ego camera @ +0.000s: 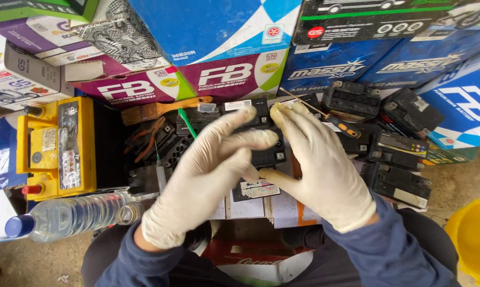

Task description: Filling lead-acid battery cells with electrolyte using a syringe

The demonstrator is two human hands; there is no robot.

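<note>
— While both gloved hands meet above the bench, what does the head view show?

— Left hand (197,183) in a white glove, fingers (240,139) stretched loose, grasping nothing; right hand (325,170), gloved too, fingers straight and released, thumb reaching toward the left palm; the two touch at the middle.

— And beneath them?

— Small black batteries (394,149) crowd the surface, one (266,154) directly under the fingertips; a yellow battery (56,146) stands at the left; a clear plastic bottle (64,217) with a blue cap lies near the left wrist; a wooden-handled brush (163,109) rests behind, beside a green-handled tool (186,122); coloured cartons (224,48) are stacked at the back; a yellow bucket (476,239) is at the right edge.
</note>
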